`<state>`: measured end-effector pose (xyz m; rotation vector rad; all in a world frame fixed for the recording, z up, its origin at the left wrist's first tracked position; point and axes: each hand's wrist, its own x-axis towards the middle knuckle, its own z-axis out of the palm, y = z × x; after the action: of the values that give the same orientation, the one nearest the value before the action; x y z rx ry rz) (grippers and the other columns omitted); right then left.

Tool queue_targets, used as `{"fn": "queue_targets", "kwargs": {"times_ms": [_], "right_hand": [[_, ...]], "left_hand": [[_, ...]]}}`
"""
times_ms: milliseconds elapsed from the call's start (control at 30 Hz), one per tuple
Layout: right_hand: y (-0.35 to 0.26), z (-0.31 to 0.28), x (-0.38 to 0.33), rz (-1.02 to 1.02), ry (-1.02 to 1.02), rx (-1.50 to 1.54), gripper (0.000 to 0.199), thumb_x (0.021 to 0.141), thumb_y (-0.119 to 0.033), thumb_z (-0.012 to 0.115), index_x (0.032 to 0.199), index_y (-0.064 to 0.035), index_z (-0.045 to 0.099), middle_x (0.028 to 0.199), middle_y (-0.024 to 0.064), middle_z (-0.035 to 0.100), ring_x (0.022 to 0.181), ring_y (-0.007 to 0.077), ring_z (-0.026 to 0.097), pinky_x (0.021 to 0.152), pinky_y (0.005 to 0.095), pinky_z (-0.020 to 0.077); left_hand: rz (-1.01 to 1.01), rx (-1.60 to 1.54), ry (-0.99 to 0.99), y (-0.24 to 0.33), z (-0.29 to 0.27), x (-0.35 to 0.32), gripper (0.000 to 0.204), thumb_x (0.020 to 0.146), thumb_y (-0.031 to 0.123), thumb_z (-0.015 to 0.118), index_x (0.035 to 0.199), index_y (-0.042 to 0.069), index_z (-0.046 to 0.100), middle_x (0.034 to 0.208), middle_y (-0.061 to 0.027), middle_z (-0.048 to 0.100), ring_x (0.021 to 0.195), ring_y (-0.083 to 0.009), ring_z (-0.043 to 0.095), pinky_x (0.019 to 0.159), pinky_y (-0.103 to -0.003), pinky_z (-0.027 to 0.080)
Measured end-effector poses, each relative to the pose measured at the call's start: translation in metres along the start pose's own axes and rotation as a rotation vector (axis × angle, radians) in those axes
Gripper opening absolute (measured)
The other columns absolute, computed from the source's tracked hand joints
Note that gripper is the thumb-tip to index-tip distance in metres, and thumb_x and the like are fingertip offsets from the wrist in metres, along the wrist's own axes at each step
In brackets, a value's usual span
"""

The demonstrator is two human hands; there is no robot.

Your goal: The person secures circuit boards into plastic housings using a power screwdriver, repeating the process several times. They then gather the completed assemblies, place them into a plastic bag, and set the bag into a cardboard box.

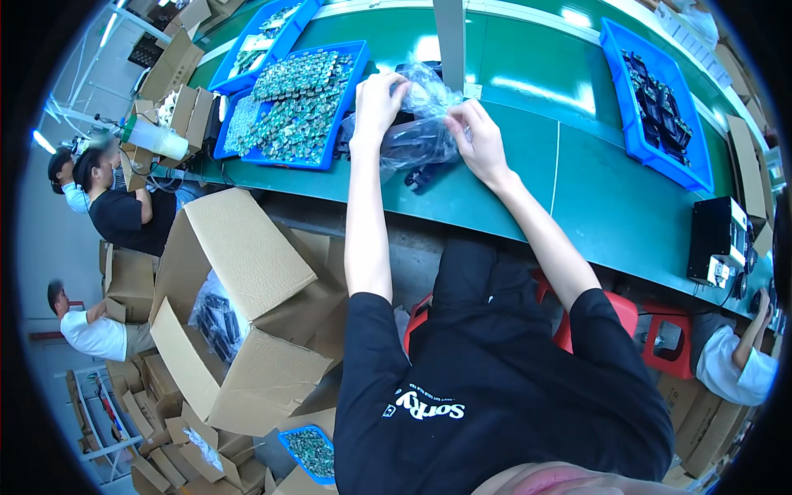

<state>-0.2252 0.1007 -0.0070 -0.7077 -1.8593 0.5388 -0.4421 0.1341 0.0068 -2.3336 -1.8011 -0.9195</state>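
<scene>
A clear plastic bag [412,147] lies crumpled on the green worktable [528,157], its upper part raised between my two hands. My left hand [379,106] is closed on the left side of the bag, fingers curled over. On the other side my right hand [478,139] pinches the bag's right edge. Dark parts show through the film, and a small black part [422,176] lies just below the bag, near the table's front edge. Left of my left hand stands a blue tray [330,162] filled with small green circuit boards [301,124].
Another blue tray [216,82] stands behind on the left; a blue tray [634,136] of black parts is at the right. A metal post [450,41] rises behind my hands. An open cardboard box [247,247] with bagged dark parts stands at lower left. Co-workers are at both sides.
</scene>
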Motion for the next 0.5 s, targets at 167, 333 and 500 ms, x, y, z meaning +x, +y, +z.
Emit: {"fn": "queue_targets", "kwargs": {"times_ms": [167, 333, 500], "right_hand": [[0.014, 0.021, 0.010, 0.082, 0.356, 0.036, 0.016, 0.093, -0.016, 0.063, 0.091, -0.0018, 0.058, 0.088, 0.0124, 0.058, 0.072, 0.0235, 0.060, 0.063, 0.0330, 0.0477], [0.011, 0.028, 0.033, 0.128, 0.390, 0.162, 0.017, 0.094, -0.017, 0.062, 0.090, -0.0011, 0.057, 0.083, 0.0092, 0.061, 0.071, 0.0170, 0.058, 0.066, 0.0288, 0.0465], [0.005, 0.023, 0.059, 0.375, 0.021, 0.089, 0.023, 0.091, -0.024, 0.065, 0.094, -0.0020, 0.061, 0.070, 0.0090, 0.063, 0.062, 0.0194, 0.058, 0.064, 0.0305, 0.0489]], "left_hand": [[-0.249, -0.280, 0.367, 0.023, 0.014, 0.007, 0.025, 0.095, 0.025, 0.057, 0.100, 0.002, 0.063, 0.082, -0.0148, 0.066, 0.081, -0.0287, 0.064, 0.077, -0.043, 0.048], [-0.430, -0.554, 0.542, 0.027, 0.003, 0.016, 0.025, 0.096, 0.024, 0.056, 0.100, 0.000, 0.062, 0.086, -0.0153, 0.067, 0.080, -0.0308, 0.065, 0.075, -0.042, 0.049], [-0.143, -0.048, 0.307, 0.006, -0.020, -0.009, 0.029, 0.096, 0.025, 0.058, 0.110, -0.001, 0.061, 0.098, -0.0175, 0.067, 0.094, -0.0322, 0.063, 0.084, -0.041, 0.048]]}}
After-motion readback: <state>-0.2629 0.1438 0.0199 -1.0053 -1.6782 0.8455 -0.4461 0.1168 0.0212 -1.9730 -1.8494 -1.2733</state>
